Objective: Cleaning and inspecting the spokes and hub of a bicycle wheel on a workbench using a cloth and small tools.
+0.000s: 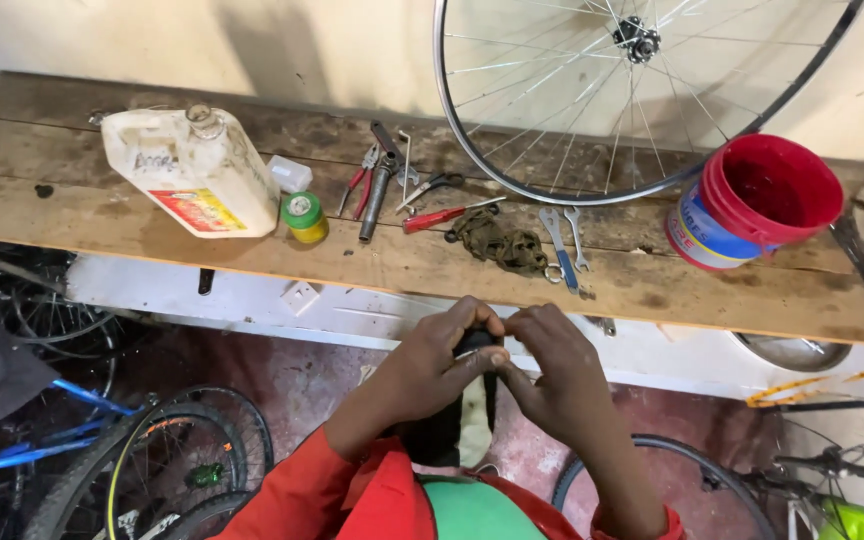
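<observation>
Both hands meet below the front edge of the wooden workbench (252,255); the left hand (432,365) and right hand (552,375) are closed, pinching the top of a black rubber strip (472,420), which hangs limp between them; judged soft, light and flexible, best gripped near its end. On the bench: a grimy white jug (192,170), contents unseen; a red bucket (757,200) on its side near the right end, apparently empty; hand tools (382,180) at centre.

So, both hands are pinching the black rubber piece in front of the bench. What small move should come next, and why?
Probably draw the black rubber piece a little further through the fingers: the left hand and right hand pinch only its top, and the rest hangs below.
</observation>
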